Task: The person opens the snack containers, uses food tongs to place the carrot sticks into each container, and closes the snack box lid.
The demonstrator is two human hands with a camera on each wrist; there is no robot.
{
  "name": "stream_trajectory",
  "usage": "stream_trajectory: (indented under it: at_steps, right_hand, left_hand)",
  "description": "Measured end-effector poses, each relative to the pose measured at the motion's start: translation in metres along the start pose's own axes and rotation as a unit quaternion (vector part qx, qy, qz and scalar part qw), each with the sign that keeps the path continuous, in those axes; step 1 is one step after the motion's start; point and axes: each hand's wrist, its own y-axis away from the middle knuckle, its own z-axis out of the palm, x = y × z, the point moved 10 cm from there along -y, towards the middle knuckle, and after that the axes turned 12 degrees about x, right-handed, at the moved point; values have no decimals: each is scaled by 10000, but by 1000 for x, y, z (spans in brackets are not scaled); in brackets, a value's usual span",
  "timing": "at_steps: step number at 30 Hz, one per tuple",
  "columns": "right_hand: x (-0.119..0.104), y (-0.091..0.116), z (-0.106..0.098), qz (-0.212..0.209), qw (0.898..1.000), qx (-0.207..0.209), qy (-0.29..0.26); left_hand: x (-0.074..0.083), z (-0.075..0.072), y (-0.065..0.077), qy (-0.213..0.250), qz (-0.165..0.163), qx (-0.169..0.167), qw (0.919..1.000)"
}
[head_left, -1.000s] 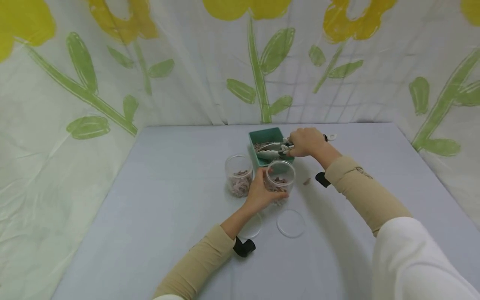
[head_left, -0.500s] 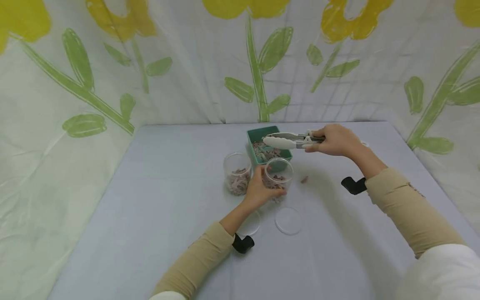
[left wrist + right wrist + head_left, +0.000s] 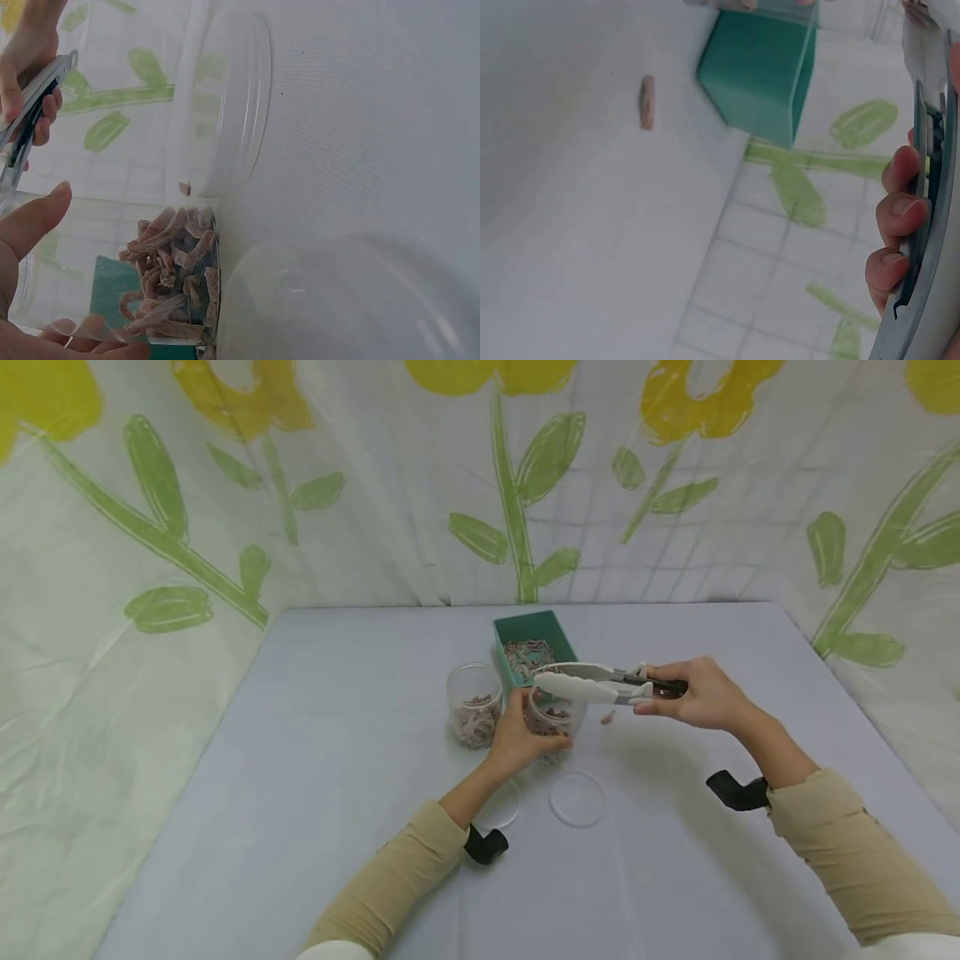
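My left hand holds a clear jar partly filled with brownish-pink dried strips; thumb and fingers lie on opposite sides of it. In my right hand is a pair of tongs with white scalloped heads, gripped by the handles. Its heads hover right over the jar's mouth, and a few brown strips show between them in the right wrist view. Just behind stands a green rectangular tub with more strips on its bottom. A second clear jar with strips stands left of the held one.
Two clear round lids lie in front of the jars, one lid to the right and the other lid partly behind my left wrist. One loose strip lies on the pale table. A flower-printed curtain hangs behind.
The tongs in my right hand have risen out of the green tub, moved right, then come down and forward over the held jar. My left hand keeps its hold on the jar.
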Motion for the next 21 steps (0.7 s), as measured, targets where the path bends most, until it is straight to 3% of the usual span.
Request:
stream_trajectory:
  at_steps: [10, 17, 21]
  right_hand:
    - [9, 2, -8, -24, 9990, 118, 433]
    - [30, -17, -27, 836, 9945, 368, 505]
    - [32, -27, -24, 977, 9914, 157, 861]
  left_hand:
    - [1, 0, 0, -28, 38, 25, 10000]
    - [3, -1, 0, -48, 140, -22, 9999]
    - [1, -1, 1, -67, 41, -58, 10000]
